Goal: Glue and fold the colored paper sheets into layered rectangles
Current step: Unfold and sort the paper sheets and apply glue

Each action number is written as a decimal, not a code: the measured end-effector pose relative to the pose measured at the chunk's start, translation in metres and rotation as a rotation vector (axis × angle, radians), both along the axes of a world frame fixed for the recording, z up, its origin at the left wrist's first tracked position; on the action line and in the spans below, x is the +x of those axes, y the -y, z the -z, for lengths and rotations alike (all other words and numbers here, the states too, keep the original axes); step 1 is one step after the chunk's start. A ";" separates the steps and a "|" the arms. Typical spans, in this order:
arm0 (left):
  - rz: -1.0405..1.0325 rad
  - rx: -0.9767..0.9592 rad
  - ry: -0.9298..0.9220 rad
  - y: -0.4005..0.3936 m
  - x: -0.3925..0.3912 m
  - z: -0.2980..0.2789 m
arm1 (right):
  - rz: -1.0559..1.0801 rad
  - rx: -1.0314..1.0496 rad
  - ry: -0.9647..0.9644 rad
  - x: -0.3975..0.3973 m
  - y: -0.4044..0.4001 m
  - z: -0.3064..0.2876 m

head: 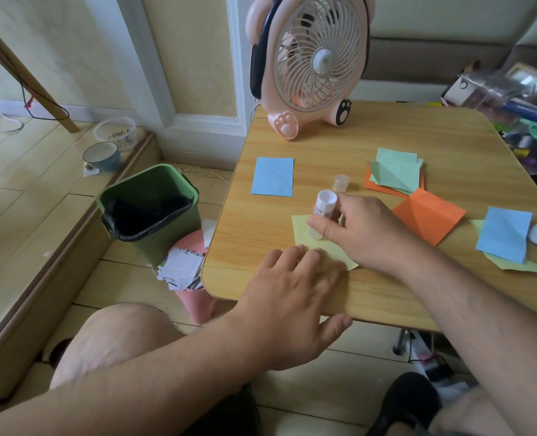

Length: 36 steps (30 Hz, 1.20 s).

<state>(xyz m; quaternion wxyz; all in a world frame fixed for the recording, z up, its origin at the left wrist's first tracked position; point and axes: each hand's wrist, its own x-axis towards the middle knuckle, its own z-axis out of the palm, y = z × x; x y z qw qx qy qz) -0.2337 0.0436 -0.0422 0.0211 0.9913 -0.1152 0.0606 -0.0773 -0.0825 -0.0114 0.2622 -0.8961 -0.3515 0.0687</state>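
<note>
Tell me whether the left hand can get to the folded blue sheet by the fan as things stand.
Probably yes. The left hand lies flat on the yellow sheet, holding nothing, and the table between it and the blue sheet is bare. The glue stick in the right hand stands to the side.

Right hand [359,229] presses glue stick [323,213] onto yellow paper [301,229].
</note>
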 end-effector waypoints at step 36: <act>-0.020 -0.001 -0.001 0.009 -0.002 0.000 | -0.058 0.240 -0.143 0.002 0.008 -0.012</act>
